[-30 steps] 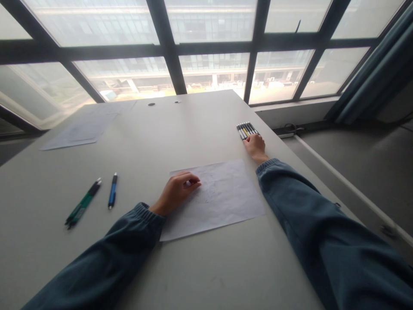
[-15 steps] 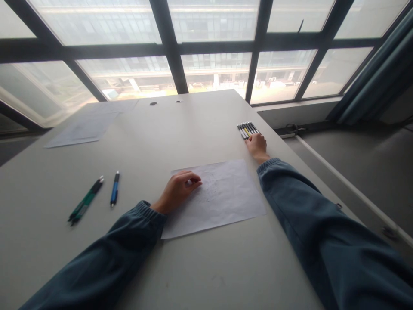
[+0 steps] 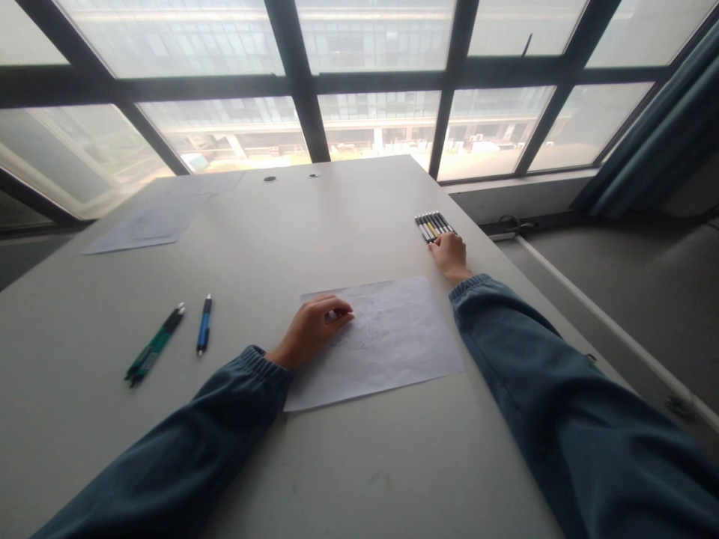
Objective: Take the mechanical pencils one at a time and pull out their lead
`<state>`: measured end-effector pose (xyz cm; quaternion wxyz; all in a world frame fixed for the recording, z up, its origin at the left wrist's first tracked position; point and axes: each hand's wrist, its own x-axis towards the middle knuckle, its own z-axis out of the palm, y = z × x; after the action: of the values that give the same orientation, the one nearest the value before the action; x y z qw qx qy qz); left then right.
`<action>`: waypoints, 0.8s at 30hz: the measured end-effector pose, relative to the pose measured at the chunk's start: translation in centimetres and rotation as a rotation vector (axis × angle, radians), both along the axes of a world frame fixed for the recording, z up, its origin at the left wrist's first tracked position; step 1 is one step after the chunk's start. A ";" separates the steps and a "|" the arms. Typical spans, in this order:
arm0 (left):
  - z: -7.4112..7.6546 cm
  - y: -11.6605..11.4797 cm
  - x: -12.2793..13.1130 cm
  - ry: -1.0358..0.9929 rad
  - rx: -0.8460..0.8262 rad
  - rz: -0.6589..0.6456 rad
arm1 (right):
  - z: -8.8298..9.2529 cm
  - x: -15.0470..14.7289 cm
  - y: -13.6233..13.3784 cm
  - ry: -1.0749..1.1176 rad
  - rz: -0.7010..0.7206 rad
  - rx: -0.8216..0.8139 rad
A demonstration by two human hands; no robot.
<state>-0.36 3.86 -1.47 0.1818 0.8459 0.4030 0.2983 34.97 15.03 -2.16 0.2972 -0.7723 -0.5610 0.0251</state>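
Observation:
A sheet of white paper [image 3: 410,337] with faint scribbled marks lies before me on the white table [image 3: 348,464]. My left hand [image 3: 317,323] rests on the sheet's left part, fingers loosely bent, with a gap between them and the thumb and nothing visible inside. Farther off to the right, my right hand [image 3: 451,253] is closed at the near end of a row of pens [image 3: 432,223]. These lie side by side, dark with white and yellow parts. Its fingers grip at the row's near edge; the hand hides those ends, so exactly which pen is held is unclear.
Left of the paper lie green pens [image 3: 154,348] close together and a blue pen [image 3: 204,326]. More paper sheets [image 3: 149,221] are at the far left. Two round holes mark the table's far end, before the window. The table's right edge runs beside my right arm.
The view has shifted very slightly, so everything sits a little farther right. Both hands keep their places on the paper and at the pens.

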 end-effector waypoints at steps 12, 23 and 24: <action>1.3 -1.7 0.2 0.248 0.052 -0.120 | 0.6 0.4 -3.1 0.410 0.048 0.391; 1.1 -2.3 0.5 0.283 0.110 -0.099 | 0.8 -7.1 -11.6 0.168 1.004 0.245; 1.1 -2.4 0.5 0.287 0.113 -0.094 | 0.7 -7.3 -11.7 0.143 1.041 0.220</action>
<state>0.14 1.46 -0.33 0.0884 0.9067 0.3674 0.1875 27.70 3.37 -1.46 0.3619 -0.3528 -0.8474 0.1628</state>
